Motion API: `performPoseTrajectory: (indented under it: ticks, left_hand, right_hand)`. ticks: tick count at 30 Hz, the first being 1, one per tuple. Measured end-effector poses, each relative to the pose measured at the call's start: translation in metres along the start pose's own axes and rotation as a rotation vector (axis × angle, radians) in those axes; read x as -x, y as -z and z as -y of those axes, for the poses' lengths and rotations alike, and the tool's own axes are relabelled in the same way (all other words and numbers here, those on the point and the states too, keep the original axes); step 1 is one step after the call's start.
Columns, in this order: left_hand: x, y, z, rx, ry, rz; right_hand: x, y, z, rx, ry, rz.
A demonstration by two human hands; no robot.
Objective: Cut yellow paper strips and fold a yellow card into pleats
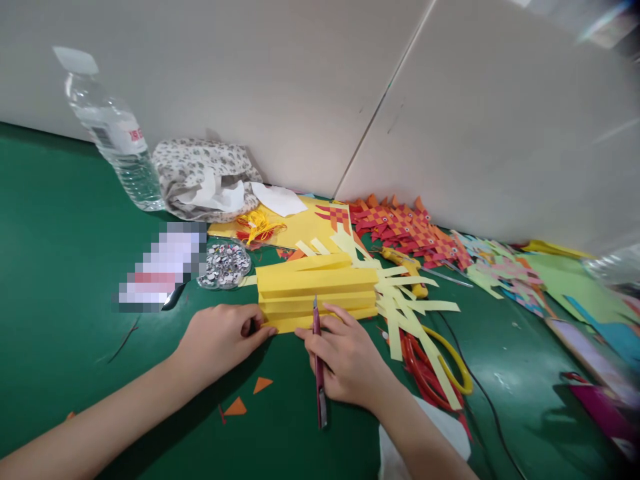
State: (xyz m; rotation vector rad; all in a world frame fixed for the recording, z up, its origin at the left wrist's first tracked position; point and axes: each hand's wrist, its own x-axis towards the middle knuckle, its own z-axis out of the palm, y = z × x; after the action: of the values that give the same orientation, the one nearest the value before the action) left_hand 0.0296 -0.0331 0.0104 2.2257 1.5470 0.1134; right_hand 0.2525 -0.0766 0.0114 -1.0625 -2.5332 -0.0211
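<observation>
A yellow sheet of paper (315, 287), pleated in lengthwise folds, lies in front of me on the green table. My left hand (225, 337) pinches its near left corner between thumb and curled fingers. Between the fingers of my right hand (343, 353) sits a dark red craft knife (319, 367), its blade tip pointing away from me over the folds. Thumb and fingertips of that hand also touch the paper's near edge. Pale yellow paper strips (400, 307) fan out at the sheet's right end, some running beneath it.
Red-handled scissors (423, 373), a yellow glue gun (407, 267) and a dark cable (480, 393) are to the right. Woven red-orange paper fish (400, 227) line the wall. Leftward are a bag of googly eyes (224, 265), a blurred phone (165, 267) and a water bottle (115, 133).
</observation>
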Motion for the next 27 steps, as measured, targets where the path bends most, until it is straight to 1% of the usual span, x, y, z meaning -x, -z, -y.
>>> performPoseTrajectory:
  ticks: [5, 9, 14, 19, 24, 27]
  left_hand:
    - [-0.001, 0.001, 0.0, 0.007, -0.001, 0.0]
    - [0.0, 0.001, 0.0, 0.03, -0.012, 0.005]
    - [0.002, 0.003, -0.001, 0.039, -0.027, -0.011]
    - [0.002, 0.005, -0.002, 0.051, -0.031, -0.007]
    - [0.003, 0.005, -0.002, 0.047, -0.028, -0.007]
    - [0.004, 0.005, -0.002, 0.049, -0.027, -0.006]
  right_hand:
    - [0.003, 0.008, -0.002, 0.035, 0.023, 0.07]
    - [0.012, 0.015, -0.008, 0.077, -0.002, 0.115]
    - [0.023, 0.021, -0.014, 0.068, -0.031, 0.152]
    - [0.03, 0.023, -0.016, 0.054, -0.05, 0.105]
    - [0.037, 0.018, -0.015, 0.024, -0.108, 0.028]
    - [0.043, 0.016, -0.017, 0.009, -0.14, 0.032]
